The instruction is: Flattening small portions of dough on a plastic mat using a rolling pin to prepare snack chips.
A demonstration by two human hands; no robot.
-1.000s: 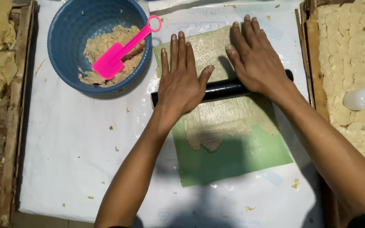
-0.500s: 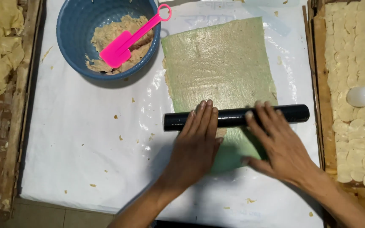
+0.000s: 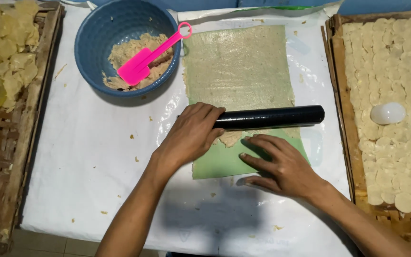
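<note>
While the left hand [image 3: 191, 135] cups the black roller [image 3: 272, 117], the right hand [image 3: 281, 164] lies spread just below it

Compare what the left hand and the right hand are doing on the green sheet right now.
The left hand lies curled over the end of the black roller; the right hand lies flat on the green sheet, off the roller. The left hand sits at the sheet's left edge; the right hand presses the bare near corner, below the roller. Both are bare, palm down, near the beige dough edge.
</note>
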